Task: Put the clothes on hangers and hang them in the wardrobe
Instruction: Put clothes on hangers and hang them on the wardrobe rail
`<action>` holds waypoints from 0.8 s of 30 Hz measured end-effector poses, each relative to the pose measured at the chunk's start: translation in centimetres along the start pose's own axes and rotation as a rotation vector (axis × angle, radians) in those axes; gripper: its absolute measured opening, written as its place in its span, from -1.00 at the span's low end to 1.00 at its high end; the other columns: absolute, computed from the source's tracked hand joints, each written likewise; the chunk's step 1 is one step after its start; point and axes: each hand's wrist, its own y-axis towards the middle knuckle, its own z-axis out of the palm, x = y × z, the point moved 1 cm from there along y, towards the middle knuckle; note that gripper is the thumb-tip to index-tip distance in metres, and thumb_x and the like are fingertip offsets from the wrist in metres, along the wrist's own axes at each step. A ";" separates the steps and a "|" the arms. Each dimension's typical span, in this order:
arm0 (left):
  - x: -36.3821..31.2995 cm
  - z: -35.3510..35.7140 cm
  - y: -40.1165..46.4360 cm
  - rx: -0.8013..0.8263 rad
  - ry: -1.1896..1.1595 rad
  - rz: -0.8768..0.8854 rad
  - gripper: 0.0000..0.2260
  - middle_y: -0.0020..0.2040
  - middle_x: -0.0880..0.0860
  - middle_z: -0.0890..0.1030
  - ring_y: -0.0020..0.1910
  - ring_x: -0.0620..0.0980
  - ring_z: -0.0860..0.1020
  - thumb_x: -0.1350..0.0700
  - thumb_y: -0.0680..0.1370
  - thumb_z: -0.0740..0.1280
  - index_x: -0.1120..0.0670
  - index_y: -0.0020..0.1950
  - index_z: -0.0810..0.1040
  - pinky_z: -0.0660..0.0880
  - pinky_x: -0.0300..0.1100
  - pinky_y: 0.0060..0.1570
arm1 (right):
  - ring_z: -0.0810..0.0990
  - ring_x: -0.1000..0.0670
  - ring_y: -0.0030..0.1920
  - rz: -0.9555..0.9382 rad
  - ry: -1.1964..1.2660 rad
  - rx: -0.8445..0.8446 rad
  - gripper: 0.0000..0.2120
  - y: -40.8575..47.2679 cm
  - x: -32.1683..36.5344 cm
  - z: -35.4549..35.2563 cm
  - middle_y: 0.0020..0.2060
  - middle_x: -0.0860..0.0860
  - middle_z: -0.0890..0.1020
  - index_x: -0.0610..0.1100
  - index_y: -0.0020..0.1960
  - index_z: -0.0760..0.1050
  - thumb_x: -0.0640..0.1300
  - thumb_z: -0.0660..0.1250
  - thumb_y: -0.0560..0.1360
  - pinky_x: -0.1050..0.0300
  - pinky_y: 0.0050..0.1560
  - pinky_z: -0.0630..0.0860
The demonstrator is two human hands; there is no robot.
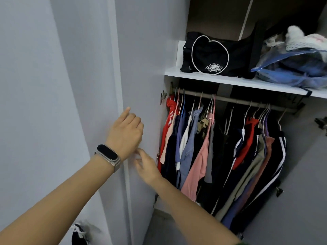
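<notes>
From my seat, this looks like the step of opening or closing the wardrobe: both hands are at the left door [141, 68] and neither carries a garment. The left hand [126, 129], wearing a wristband [108, 155], has its fingers loosely curled against the door's edge, holding nothing I can see. The right hand [146, 165] is blurred, fingers spread and relaxed, close to the door. Further right, clothes [203, 147] already hang on hangers from the rail [230, 99], tightly packed. Next, I judge, calls for a free hanger. Above, the shelf [212, 79] holds a black bag [221, 53] and a blue plastic bundle [292, 69].
</notes>
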 end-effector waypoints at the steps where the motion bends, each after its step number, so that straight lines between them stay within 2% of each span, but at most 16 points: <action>1: -0.6 0.5 0.0 0.032 -0.001 0.010 -0.95 -0.28 0.12 0.57 -0.17 0.17 0.55 0.26 0.37 0.42 0.20 -0.26 0.58 0.16 0.05 0.39 | 0.48 -0.03 0.31 0.014 0.004 0.008 -0.58 0.0 -0.5 -0.4 0.37 -0.06 0.46 -0.12 0.48 0.28 -0.24 0.15 0.63 0.06 0.37 0.39; 4: -2.7 1.7 0.2 0.135 -0.034 0.019 -0.91 -0.29 0.11 0.58 -0.17 0.16 0.55 0.19 0.33 0.44 0.19 -0.26 0.59 0.34 0.12 0.31 | 0.49 -0.02 0.29 0.082 0.007 0.078 -0.62 -0.3 -2.0 -2.6 0.33 -0.04 0.50 -0.06 0.44 0.33 -0.17 0.20 0.63 0.07 0.38 0.39; 7: -4.9 2.9 0.8 0.191 -0.111 -0.009 -0.85 -0.28 0.11 0.59 -0.19 0.15 0.57 0.16 0.25 0.49 0.19 -0.26 0.61 0.47 0.12 0.16 | 0.46 0.02 0.28 0.134 -0.109 0.088 -0.61 -1.2 -4.3 -6.2 0.33 -0.09 0.48 -0.12 0.45 0.32 -0.15 0.21 0.63 0.31 0.30 0.32; 9: -6.5 3.7 1.5 0.224 -0.184 -0.011 -0.85 -0.27 0.10 0.59 -0.20 0.14 0.56 0.14 0.27 0.48 0.17 -0.25 0.60 0.52 0.05 0.06 | 0.44 -0.03 0.34 0.187 -0.214 0.052 -0.59 -2.2 -5.9 -9.4 0.35 -0.11 0.46 -0.18 0.45 0.31 -0.15 0.22 0.63 0.29 0.30 0.30; 12: -9.2 5.4 2.7 0.445 -0.363 -0.067 -0.77 -0.01 0.11 0.57 0.03 0.13 0.51 0.05 0.49 0.31 0.17 0.03 0.56 0.44 -0.06 0.05 | 0.37 -0.09 0.40 0.322 -0.316 0.004 -0.60 -4.0 -8.3 -14.3 0.39 -0.14 0.38 -0.22 0.45 0.32 -0.17 0.20 0.63 0.24 0.34 0.24; 15: -11.4 7.8 4.3 0.612 -0.527 -0.138 -0.69 0.14 0.11 0.51 0.13 0.12 0.48 0.01 0.54 0.21 0.15 0.20 0.48 0.47 -0.03 0.09 | 0.40 -0.12 0.36 0.444 -0.377 -0.081 -0.60 -6.1 -10.5 -18.7 0.38 -0.18 0.37 -0.24 0.44 0.32 -0.22 0.19 0.61 0.19 0.31 0.31; 17: -12.8 9.0 5.6 0.645 -0.634 -0.199 -0.66 0.19 0.15 0.52 0.16 0.13 0.49 0.03 0.53 0.24 0.16 0.24 0.48 0.47 -0.02 0.12 | 0.41 -0.12 0.35 0.493 -0.396 -0.130 -0.60 -7.4 -11.7 -21.2 0.38 -0.19 0.38 -0.24 0.42 0.35 -0.24 0.20 0.59 0.21 0.31 0.32; 20: -15.7 10.4 8.1 0.687 -0.820 -0.291 -0.60 0.28 0.14 0.50 0.23 0.10 0.49 0.05 0.54 0.27 0.16 0.35 0.43 0.44 -0.13 0.17 | 0.41 -0.08 0.37 0.559 -0.407 -0.210 -0.62 -8.9 -14.0 -24.7 0.37 -0.16 0.40 -0.23 0.41 0.37 -0.24 0.20 0.60 0.34 0.28 0.24; 22: -17.3 10.7 9.2 0.704 -0.924 -0.349 -0.57 0.29 0.11 0.51 0.24 0.06 0.48 0.05 0.55 0.27 0.15 0.39 0.39 0.40 -0.22 0.14 | 0.41 -0.06 0.37 0.579 -0.391 -0.243 -0.63 -9.4 -15.1 -26.2 0.38 -0.14 0.41 -0.22 0.40 0.37 -0.22 0.20 0.61 0.39 0.22 0.22; 24: -19.4 11.2 10.8 0.709 -0.999 -0.379 -0.57 0.27 0.13 0.52 0.23 0.06 0.50 0.06 0.56 0.28 0.16 0.40 0.38 0.40 -0.23 0.13 | 0.40 -0.05 0.38 0.587 -0.381 -0.260 -0.63 -9.5 -16.5 -28.0 0.39 -0.12 0.40 -0.21 0.40 0.37 -0.20 0.22 0.61 0.43 0.18 0.19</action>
